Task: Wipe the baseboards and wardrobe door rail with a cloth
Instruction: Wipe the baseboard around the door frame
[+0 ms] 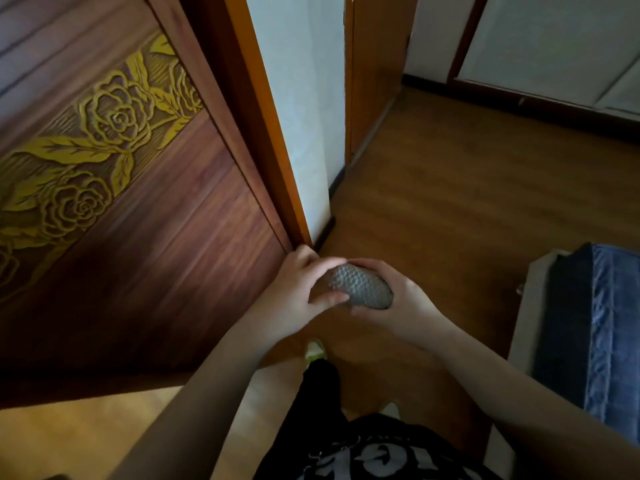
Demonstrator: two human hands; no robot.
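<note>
I hold the cloth (360, 287) bunched into a tight grey wad between both hands, out in front of me above the wooden floor (450, 188). Its surface shows a bumpy, scale-like weave. My right hand (391, 299) cups it from the right and from underneath, fingers curled round the far side and the thumb closing on the near side. My left hand (304, 289) grips the left end of the wad, thumb pressed along its lower edge and fingers wrapped over the top. The two hands touch each other around the cloth.

To my left stands the wardrobe door (138, 202), dark reddish wood with a band of carved golden roses (97, 143) running slantwise across it. Its edge meets an orange-brown frame (273, 133), and just beyond that a pale wall (301, 98) comes down to a dark baseboard (325, 230) at the floor, directly past my left knuckles. A second dark baseboard (519, 98) runs along the far wall at upper right.

At the right edge lies a bed (595, 323) with a blue quilted cover. Below my arms I see my black printed shirt (374, 452) and the toe of a light shoe (315, 351) on the floor. No container shows here.
</note>
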